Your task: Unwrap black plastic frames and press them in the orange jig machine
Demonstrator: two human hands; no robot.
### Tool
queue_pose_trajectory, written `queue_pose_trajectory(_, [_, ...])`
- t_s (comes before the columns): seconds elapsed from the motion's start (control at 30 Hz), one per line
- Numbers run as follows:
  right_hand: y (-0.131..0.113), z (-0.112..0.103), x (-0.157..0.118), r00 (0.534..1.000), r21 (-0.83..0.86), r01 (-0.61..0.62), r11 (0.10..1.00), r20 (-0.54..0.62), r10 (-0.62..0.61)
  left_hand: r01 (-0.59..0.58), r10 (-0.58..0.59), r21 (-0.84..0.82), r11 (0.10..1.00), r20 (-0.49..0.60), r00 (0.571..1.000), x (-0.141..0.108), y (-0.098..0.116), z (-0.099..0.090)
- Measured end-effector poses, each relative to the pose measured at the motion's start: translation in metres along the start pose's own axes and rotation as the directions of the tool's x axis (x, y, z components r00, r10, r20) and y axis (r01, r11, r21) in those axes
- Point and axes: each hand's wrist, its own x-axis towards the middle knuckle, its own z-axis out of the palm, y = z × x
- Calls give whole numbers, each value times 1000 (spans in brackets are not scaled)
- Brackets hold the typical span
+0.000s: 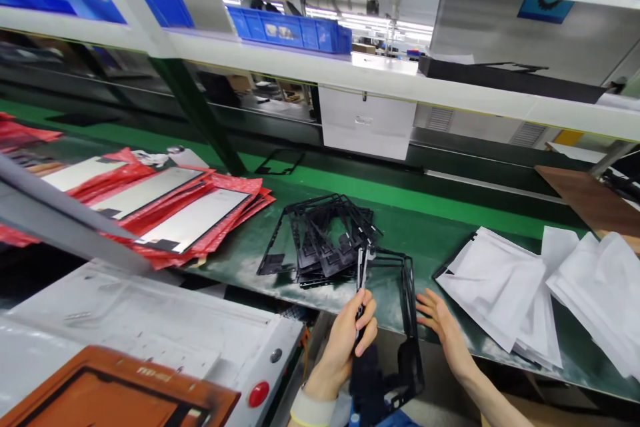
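My left hand (349, 327) is closed around one edge of the thin black frames (409, 300), held upright over the front edge of the bench; more than one layer seems to be there. Just right of their far side, my right hand (443, 323) has its fingers spread. It holds nothing, and whether its fingertips touch the frames I cannot tell. Behind my left hand, a loose pile of similar black frames (320, 240) lies on the green bench top (415, 227). To my right are white sleeves or bags (500, 287), with a dark edge showing under them.
Flat panels (195, 220) in red wrapping lie on the bench at left. A white machine (150, 320) with a red button (259, 394) and an orange plate (135, 390) stands at lower left. A shelf (300, 67) carrying blue bins (290, 30) crosses above the bench.
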Motion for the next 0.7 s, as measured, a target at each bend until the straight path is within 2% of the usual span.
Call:
queue_pose_trajectory(0.1, [-18, 20, -12, 977, 24, -146, 989, 160, 141, -26, 28, -61, 998, 22, 999, -2, 8, 15])
queue_pose_trajectory(0.2, [-36, 32, -5, 962, -44, -157, 987, 220, 163, -110, 110, 6, 994, -32, 993, -4, 13, 26])
queue_pose_trajectory(0.27, [-45, 28, 15, 981, -109, -91, 990, 161, 108, -165, 188, 161, 973, -138, 973, -6, 12, 24])
queue_pose_trajectory(0.33, [-53, 15, 45, 999, -235, 8, 972, 46, 3, -157, 240, 319, 935, -241, 940, -11, 12, 14])
queue_pose_trajectory(0.37, [-58, 7, 62, 998, -341, 50, 939, -18, -60, -142, 259, 390, 910, -266, 928, -17, 14, 8])
queue_pose_trajectory(0.43, [-69, -10, 97, 976, -578, 84, 811, -116, -183, -103, 276, 540, 836, -251, 928, -34, 22, -6])
queue_pose_trajectory(0.5, [-80, -21, 127, 956, -738, 46, 673, -163, -244, -80, 290, 714, 696, -177, 940, -60, 41, -19])
queue_pose_trajectory(0.53, [-85, -24, 139, 953, -779, 14, 627, -180, -244, -57, 300, 808, 586, -151, 942, -74, 54, -26])
queue_pose_trajectory(0.6, [-92, -25, 154, 952, -813, -39, 581, -207, -226, 52, 352, 955, 291, -158, 922, -102, 86, -42])
queue_pose_trajectory(0.63, [-92, -25, 159, 952, -826, -61, 560, -217, -216, 149, 391, 981, 122, -186, 901, -115, 103, -51])
queue_pose_trajectory(0.7, [-88, -27, 164, 949, -870, -86, 486, -219, -225, 350, 465, 917, -189, -230, 855, -137, 135, -72])
